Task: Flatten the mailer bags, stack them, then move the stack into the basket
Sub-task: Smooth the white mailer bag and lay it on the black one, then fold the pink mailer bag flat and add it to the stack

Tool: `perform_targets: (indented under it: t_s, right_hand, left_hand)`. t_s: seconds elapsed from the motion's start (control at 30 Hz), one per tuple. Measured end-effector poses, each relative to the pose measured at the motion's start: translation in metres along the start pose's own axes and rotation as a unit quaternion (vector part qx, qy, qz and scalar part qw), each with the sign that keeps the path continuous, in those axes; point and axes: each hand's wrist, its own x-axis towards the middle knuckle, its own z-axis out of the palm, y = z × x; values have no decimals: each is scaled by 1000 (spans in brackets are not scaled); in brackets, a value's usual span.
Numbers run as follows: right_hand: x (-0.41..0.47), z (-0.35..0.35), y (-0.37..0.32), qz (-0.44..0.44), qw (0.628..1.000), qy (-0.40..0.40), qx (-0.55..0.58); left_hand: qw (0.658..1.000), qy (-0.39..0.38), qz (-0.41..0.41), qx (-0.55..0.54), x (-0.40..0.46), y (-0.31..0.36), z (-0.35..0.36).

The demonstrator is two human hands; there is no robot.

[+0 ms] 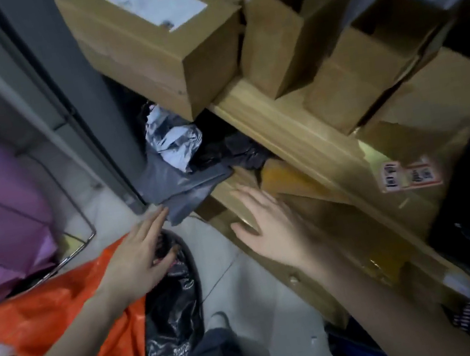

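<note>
Both hands are flat and hold nothing. The left hand (pixel 139 256) nears the grey bag (pixel 178 184). The right hand (pixel 267 228) is over a box (pixel 343 221).

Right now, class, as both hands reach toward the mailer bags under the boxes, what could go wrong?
1. The gray mailer bag lies under the crumpled silver bag, so a pull by the left hand may drag the pile onto the floor.
2. The large cardboard box overhangs the bags and might be knocked.
3. The right hand is over flattened cardboard, which may slide.
</note>
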Motion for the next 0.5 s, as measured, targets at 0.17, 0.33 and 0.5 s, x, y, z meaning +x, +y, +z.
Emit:
perform_targets:
  t_s: [0.17,0.33,0.5]
  right_hand:
    - [36,130,44,0,999,-50,17]
    - [66,264,88,10,994,-107,37]
    - [99,378,134,3,988,-155,13]
  left_hand:
    - [997,26,-70,-30,1,-77,113]
    - [984,34,-165,-57,-5,-155,237]
    - [972,-5,-224,-68,-1,-232,357]
